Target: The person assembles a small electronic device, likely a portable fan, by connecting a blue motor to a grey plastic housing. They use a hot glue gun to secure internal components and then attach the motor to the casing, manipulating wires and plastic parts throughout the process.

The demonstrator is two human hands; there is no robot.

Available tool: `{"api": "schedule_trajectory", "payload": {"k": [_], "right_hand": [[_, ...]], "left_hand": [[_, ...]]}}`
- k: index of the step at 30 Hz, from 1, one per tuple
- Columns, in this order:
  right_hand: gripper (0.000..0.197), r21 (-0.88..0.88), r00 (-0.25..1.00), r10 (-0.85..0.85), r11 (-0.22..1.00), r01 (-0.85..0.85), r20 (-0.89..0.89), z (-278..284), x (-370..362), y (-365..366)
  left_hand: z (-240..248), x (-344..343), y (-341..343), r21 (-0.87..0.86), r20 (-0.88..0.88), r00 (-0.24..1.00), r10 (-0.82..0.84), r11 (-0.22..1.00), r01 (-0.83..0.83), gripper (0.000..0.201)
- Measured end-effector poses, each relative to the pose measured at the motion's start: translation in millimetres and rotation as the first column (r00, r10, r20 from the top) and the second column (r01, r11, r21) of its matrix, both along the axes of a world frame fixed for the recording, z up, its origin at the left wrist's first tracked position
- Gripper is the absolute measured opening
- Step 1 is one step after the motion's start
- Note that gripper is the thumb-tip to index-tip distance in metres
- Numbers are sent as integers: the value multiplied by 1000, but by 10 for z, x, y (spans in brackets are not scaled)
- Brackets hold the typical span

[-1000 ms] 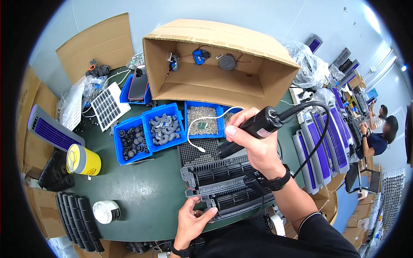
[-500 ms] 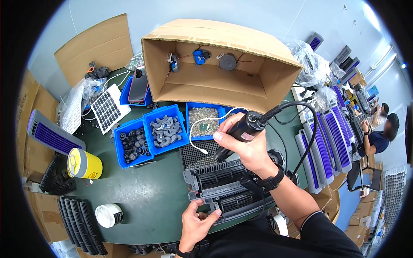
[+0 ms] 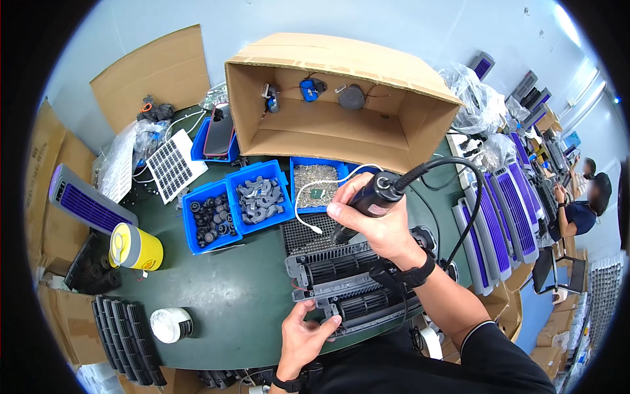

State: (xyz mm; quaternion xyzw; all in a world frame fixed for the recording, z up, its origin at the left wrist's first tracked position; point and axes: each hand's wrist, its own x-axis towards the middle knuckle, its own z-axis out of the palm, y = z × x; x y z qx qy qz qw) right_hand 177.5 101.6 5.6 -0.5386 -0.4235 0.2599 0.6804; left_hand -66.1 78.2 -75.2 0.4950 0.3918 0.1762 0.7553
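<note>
- The right hand (image 3: 380,223) is closed around a black power tool (image 3: 378,196), its nose aimed down and leftward near the perforated black tray (image 3: 296,241) and the far housing.
- A thick black cord (image 3: 484,203) loops from the tool's upper end, out to the right and back toward the wrist.
- The left hand (image 3: 303,336) rests at the left ends of the housings, thumb and forefinger parted; whether it truly grips or only steadies them, the view does not settle.
- The far housing (image 3: 299,274), grey with a dark ribbed roller, lies on the green table (image 3: 223,289) just in front of the tray.
- The near housing (image 3: 364,325) (much like its neighbour) lies alongside it, closer to the person's body.
- A white cable (image 3: 317,230) drapes past the blue screw bin (image 3: 312,211), its plug over the tray.
- Left of that bin stand a blue bin of grey curved parts (image 3: 268,227) and a blue bin of round black parts (image 3: 189,226).
- Behind them, an open cardboard box (image 3: 348,56) lies on its side.
- A yellow-and-grey container (image 3: 149,248) and a white jar (image 3: 169,326) stand at the left.
</note>
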Motion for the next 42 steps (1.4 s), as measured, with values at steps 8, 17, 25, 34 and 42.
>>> {"api": "schedule_trajectory", "payload": {"k": [8,17,25,34,42], "right_hand": [[20,168,996,73,984,-63,-52,520,-10,-370],[23,22,971,233,972,-232,-60,693,-537,-994],[22,-25,941,330,943,-332,-77,447,-743,-1036],[19,1,940,331,943,-333,-85,288,-836,-938],[21,-114,920,388,913,-392,-53,322,-837,-944]], "left_hand": [[-105,17,-21,27,23,1000,9,1000,-9,46],[-48,56,27,-36,-11,999,42,998,-42,38],[29,56,23,-45,20,998,62,997,-61,37],[-81,46,27,-53,14,999,30,998,-29,39],[-149,11,22,-44,20,999,39,998,-38,38]]}}
